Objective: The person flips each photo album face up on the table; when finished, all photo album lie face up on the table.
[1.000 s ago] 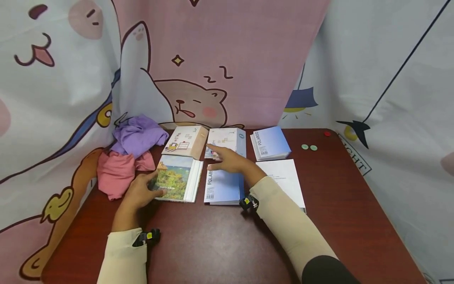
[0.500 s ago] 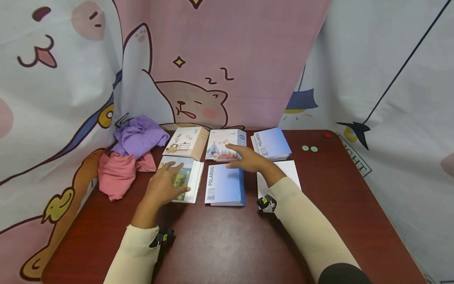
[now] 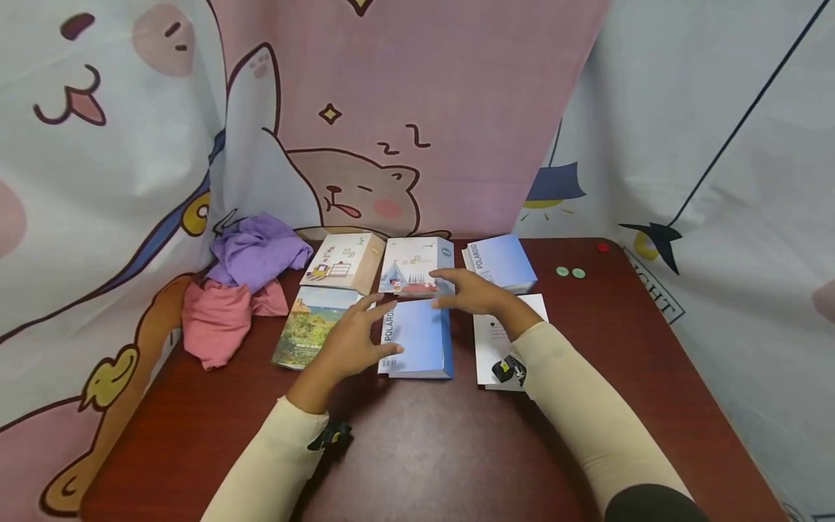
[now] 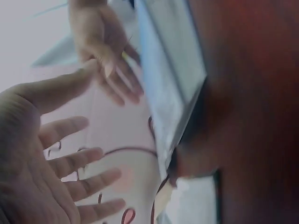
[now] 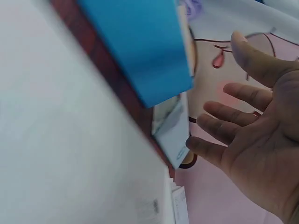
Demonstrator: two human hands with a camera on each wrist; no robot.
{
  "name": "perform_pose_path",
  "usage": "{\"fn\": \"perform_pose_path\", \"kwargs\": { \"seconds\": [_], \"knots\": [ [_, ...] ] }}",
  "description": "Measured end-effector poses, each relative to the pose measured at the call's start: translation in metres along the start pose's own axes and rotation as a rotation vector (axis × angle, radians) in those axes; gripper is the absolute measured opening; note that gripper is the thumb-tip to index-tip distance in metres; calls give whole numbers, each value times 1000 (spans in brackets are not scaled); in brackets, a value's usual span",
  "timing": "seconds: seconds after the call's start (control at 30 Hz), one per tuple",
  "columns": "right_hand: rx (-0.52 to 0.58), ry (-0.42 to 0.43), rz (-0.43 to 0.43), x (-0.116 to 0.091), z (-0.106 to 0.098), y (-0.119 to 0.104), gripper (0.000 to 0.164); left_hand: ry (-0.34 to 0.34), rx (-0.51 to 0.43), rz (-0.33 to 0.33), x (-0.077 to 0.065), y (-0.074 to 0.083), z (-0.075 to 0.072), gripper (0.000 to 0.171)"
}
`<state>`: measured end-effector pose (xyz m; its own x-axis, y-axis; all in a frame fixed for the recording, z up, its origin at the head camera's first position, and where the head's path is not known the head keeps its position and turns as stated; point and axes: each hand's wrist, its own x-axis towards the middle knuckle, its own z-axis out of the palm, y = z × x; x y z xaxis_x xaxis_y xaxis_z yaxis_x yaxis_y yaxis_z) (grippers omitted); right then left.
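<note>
In the head view my left hand (image 3: 354,335) hovers with spread fingers between the photo album with a painted landscape cover (image 3: 309,322) and the blue POLAROID album (image 3: 420,341). My right hand (image 3: 475,291), fingers apart, hangs over the far right corner of that blue album. Neither hand holds anything; the left wrist view shows the left palm (image 4: 32,163) bare, and the right wrist view shows the same for the right palm (image 5: 261,149). Behind lie a cream album (image 3: 342,261), a white album with a tent drawing (image 3: 417,262) and a second blue POLAROID album (image 3: 501,261).
A white album (image 3: 489,341) lies partly under the right forearm. Purple cloth (image 3: 261,250) and pink cloth (image 3: 218,322) are heaped at the left edge. Two pale green discs (image 3: 570,272) and a red one (image 3: 603,248) sit at the back right of the brown table (image 3: 639,406).
Both hands have moved to the right, the left from the landscape album toward the blue one. The left hand no longer touches the landscape album's edge. The albums look unmoved.
</note>
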<state>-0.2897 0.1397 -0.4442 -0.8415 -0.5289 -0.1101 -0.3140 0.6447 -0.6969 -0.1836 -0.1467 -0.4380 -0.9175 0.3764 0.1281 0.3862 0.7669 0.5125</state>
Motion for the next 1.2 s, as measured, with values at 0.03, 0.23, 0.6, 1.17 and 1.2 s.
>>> {"fn": "perform_pose_path", "kwargs": {
  "seconds": [0.03,0.23,0.6,1.17,1.2],
  "knots": [
    [-1,-13,-2,1,1,1,79,7,-24,23,2,2,4,85],
    [-21,-36,-34,1,3,8,76,22,-123,148,6,14,33,80],
    [24,-62,13,-5,0,22,53,-53,-154,152,7,28,74,75],
    [88,-100,59,-2,2,32,58,96,-121,157,4,26,108,66],
    [100,-100,64,-2,2,33,58,97,-116,153,4,27,108,66]
  ]
}}
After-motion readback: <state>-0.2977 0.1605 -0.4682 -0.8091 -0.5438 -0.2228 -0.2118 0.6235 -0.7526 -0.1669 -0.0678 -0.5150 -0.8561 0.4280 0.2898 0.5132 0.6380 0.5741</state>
